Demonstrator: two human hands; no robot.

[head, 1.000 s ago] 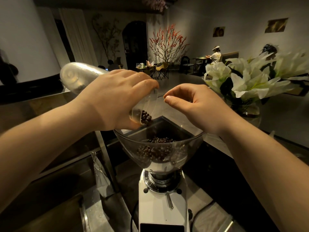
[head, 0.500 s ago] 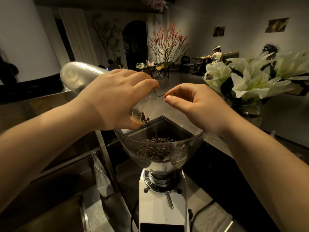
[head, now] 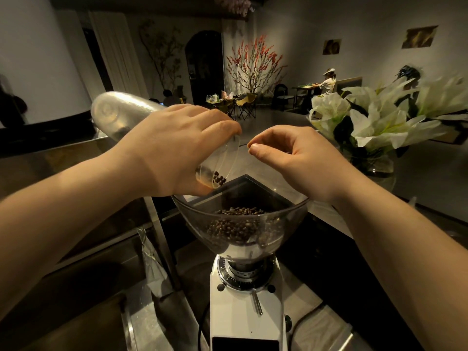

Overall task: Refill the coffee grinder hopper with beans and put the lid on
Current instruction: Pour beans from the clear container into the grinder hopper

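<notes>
Tipping a clear jar (head: 121, 115) mouth-down, the left hand (head: 174, 150) had its fingers curled round the jar's lower end, just above the near-left rim of the hopper (head: 240, 224). A few beans (head: 219, 179) lay at the jar's mouth, and the rest of the jar looked empty, though its frosted wall made that hard to judge. The hopper sat open on the white grinder (head: 247, 307), with no lid on it, and a mound of beans filled its lower part. The right hand (head: 296, 158) hovered over the hopper's far-right rim, beside the jar's mouth, its fingers bent and the thumb tip set against the forefinger tip; whether anything was pinched there could not be told. The two hands were close but apart. The grinder stood on a dark bench (head: 329, 239). A vase of white lilies (head: 374, 115) stood to the right, behind the right wrist. Far back in the room a tree with red blossoms (head: 253, 62) stood near small tables and chairs, and a seated person (head: 328, 83) was at a table by the wall.
</notes>
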